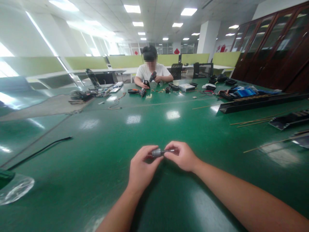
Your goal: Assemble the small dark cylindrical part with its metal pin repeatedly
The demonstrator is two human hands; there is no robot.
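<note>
Both my hands meet above the green table in the lower middle of the view. My left hand (143, 166) pinches a short grey metal cylinder that looks like a drill chuck (156, 152) between thumb and fingers. From its right end a thin dark drill bit (167, 150) sticks out, lying roughly level. My right hand (181, 156) is closed on the bit with thumb and fingertips, close beside the cylinder. Part of the bit is hidden by the right fingers, and I cannot tell how firmly it sits in the chuck.
Across the green table (108, 129) sits a person (152, 72) holding a power drill (152, 76). Another drill (138, 92) lies before them, among small parts and black trays. Long black channels (256, 103) and thin rods lie right; a black cable (48, 148) and clear bottle (16, 190) lie left.
</note>
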